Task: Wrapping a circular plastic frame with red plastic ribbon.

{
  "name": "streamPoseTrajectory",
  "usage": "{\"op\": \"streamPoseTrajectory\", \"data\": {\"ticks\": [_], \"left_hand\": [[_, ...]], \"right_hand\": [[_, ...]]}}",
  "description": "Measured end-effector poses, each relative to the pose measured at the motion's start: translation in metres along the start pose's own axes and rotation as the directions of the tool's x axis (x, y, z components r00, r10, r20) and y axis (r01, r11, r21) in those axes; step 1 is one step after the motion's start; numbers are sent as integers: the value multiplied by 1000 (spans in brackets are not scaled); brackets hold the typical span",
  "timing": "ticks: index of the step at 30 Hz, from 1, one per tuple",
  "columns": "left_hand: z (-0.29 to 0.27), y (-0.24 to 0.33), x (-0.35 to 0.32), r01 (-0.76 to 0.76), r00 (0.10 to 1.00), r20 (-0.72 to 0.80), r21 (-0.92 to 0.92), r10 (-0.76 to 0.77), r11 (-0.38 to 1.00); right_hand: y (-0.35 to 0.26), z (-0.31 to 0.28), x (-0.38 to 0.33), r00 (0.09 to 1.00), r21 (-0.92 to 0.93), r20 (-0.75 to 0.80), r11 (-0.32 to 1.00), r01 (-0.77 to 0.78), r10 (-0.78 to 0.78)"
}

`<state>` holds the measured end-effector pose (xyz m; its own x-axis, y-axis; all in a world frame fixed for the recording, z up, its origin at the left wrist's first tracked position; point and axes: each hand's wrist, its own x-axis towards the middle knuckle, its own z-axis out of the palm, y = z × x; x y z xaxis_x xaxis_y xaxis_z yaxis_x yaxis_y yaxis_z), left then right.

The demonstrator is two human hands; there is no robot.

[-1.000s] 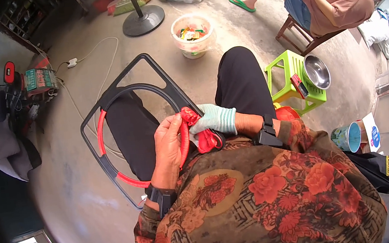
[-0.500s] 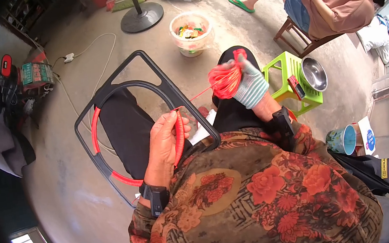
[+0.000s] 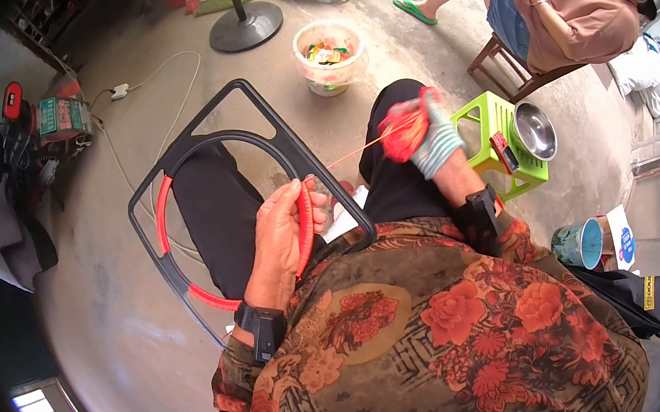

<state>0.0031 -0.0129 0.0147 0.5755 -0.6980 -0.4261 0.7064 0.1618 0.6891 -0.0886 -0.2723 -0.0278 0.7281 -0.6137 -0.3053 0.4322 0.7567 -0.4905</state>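
Observation:
A black plastic frame [image 3: 302, 147] with a round ring inside a squared outline rests across my lap. Red cord is wound tightly round parts of the ring, as on the wrapped stretch [image 3: 160, 214] at its left side. My bare left hand [image 3: 281, 222] is closed round the ring's near right part, thumb and forefinger pinching at the end of the red winding. In a striped grey-green glove, my right hand [image 3: 439, 141] grips a bundle of red cord [image 3: 403, 131], slightly blurred. One strand runs taut from the bundle to my left fingertips.
A green plastic stool [image 3: 478, 126] with a metal bowl [image 3: 535, 131] stands right of my knee. Ahead are a clear bucket [image 3: 330, 58] with colourful bits and a round black stand base [image 3: 246, 27]. A person [image 3: 571, 20] sits at far right. A white cable [image 3: 184, 92] crosses the floor.
My right hand has moved a little to the right with the cord bundle, lengthening the strand. My left hand and the frame have hardly moved.

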Motion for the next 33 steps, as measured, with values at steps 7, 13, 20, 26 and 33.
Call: {"op": "streamPoseTrajectory", "data": {"ticks": [7,13,20,26,33], "left_hand": [[1,-1,2,-32,999,35,58,30,998],[19,14,1,7,996,83,324,-36,946],[23,0,6,12,989,136,355,-64,935],[24,0,9,16,990,126,394,-71,919],[15,30,3,42,992,84,484,-95,874]], "right_hand": [[-41,-8,21,994,-207,-48,973,-102,94],[16,53,12,846,-684,-101,581,-441,523],[49,119,26,862,-706,76,638,-309,501],[58,127,20,914,-740,393,554,381,-103],[22,139,22,931,-655,366,704,273,-21]]}}
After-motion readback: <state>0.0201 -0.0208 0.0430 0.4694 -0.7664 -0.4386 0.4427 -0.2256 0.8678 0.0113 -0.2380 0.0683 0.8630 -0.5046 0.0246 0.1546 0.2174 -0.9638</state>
